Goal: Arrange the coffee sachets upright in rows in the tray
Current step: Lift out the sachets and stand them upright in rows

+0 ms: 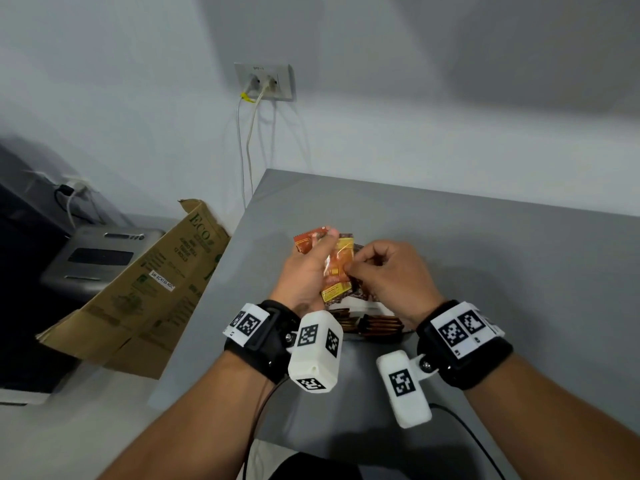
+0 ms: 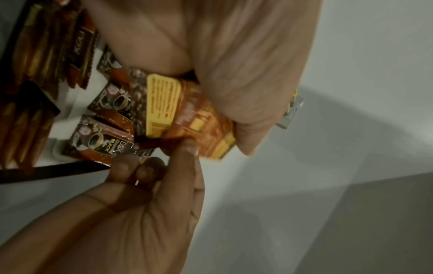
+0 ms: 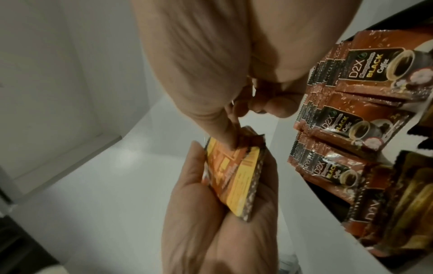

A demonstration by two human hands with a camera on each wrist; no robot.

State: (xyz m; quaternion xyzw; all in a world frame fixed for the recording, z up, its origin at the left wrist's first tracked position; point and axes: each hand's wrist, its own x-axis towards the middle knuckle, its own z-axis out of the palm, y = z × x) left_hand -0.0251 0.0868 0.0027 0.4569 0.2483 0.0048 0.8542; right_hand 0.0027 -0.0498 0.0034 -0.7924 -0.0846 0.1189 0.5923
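My left hand (image 1: 313, 268) grips a small stack of orange and yellow coffee sachets (image 1: 337, 271) above the grey table, and one more orange sachet (image 1: 306, 240) sticks out past its fingers. My right hand (image 1: 360, 268) pinches the edge of that stack (image 3: 234, 176) with thumb and forefinger (image 3: 226, 133). Below both hands lies the white tray (image 3: 302, 200), where brown "D2X Black Coffee" sachets (image 3: 365, 129) stand in leaning rows. The left wrist view shows the held stack (image 2: 187, 115) and the tray's sachets (image 2: 103, 140) on the left. My wrists hide most of the tray (image 1: 375, 308).
A flattened cardboard box (image 1: 149, 282) leans against the table's left edge, beside a grey device (image 1: 100, 258). Cables hang from a wall socket (image 1: 265, 81) behind the table. Bare grey tabletop (image 1: 485, 258) stretches to the right and behind the hands.
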